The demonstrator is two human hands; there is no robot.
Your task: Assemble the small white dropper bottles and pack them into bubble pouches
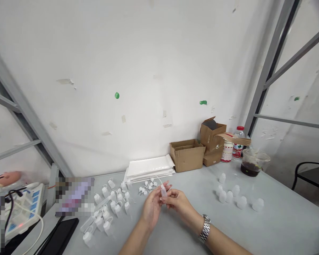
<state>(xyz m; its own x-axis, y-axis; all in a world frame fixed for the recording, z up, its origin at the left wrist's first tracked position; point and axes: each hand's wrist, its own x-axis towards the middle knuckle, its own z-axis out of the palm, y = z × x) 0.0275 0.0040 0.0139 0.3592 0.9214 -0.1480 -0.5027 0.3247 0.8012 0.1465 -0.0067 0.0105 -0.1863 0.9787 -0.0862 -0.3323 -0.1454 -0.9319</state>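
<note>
Both my hands meet over the middle of the grey table (281, 226) around one small translucent plastic bottle (163, 191) with a thin nozzle pointing up. My left hand (152, 209) has its fingers curled round the bottle from the left. My right hand (178, 204), with a metal watch (205, 228) on the wrist, pinches the bottle from the right. Left of my hands lie several small white bottles with loop caps (108, 209), and small white caps (148, 186) lie just behind.
Several capped bottles (232, 196) stand at the right. A stack of white bags (150, 167), cardboard boxes (187, 154), a drink bottle (238, 141) and a bowl of dark liquid (253, 163) line the wall. A black phone (61, 235) and power strip (23, 209) sit far left.
</note>
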